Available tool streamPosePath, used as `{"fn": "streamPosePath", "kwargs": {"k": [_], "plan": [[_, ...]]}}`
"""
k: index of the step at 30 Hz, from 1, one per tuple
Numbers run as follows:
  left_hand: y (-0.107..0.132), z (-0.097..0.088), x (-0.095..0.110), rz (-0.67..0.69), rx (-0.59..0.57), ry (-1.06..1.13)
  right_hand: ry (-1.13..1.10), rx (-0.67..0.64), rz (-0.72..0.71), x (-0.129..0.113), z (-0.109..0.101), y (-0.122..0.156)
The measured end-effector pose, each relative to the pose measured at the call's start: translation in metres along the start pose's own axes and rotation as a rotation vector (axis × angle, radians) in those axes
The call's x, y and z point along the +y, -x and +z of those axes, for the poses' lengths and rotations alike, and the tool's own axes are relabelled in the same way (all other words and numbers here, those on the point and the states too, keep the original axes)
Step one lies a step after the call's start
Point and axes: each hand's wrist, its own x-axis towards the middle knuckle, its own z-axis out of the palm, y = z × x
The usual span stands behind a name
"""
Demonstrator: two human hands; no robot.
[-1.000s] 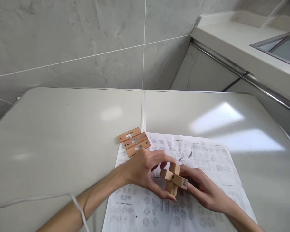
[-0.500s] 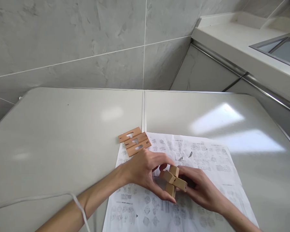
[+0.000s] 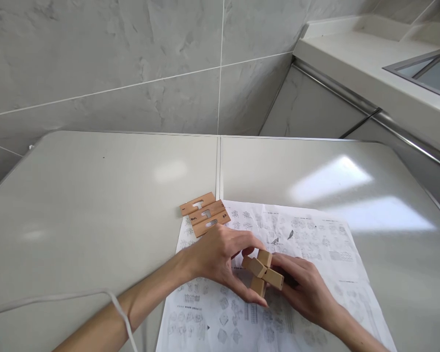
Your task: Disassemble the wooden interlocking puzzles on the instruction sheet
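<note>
Both your hands are together on one thing in the head view, the wooden burr puzzle (image 3: 258, 269), held above the near part of the printed sheet (image 3: 337, 303). Your left hand (image 3: 220, 256) clamps it from the left, fingers at its far end and thumb at its near end. Your right hand (image 3: 306, 288) grips it from the right; its fingertips are partly hidden behind the bars. Those bars cross one another, several ends jutting out at angles.

Far and to the left of the puzzle, just beyond your left hand, three slotted wooden plates (image 3: 201, 218) lie side by side, marked with handwritten numbers and overlapping the sheet's far left corner. Sheet and plates lie on a pale, glossy table (image 3: 95, 220). On the near left, a white cable (image 3: 58, 297) crosses over your left forearm. A grey tiled wall (image 3: 132, 54) stands at the far side.
</note>
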Motion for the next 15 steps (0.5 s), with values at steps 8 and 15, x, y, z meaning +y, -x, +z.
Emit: {"fn": "streamPosePath", "kwargs": {"k": [8,15], "plan": [[0.0004,0.0055,0.0001,0.015,0.055,-0.119,-0.009,0.119,0.093,-0.0002,0.0046,0.0018],[0.0013,0.0051,-0.0003,-0.014,0.041,-0.188,0.054,0.063,0.083,0.0018,0.0049,0.0037]]}}
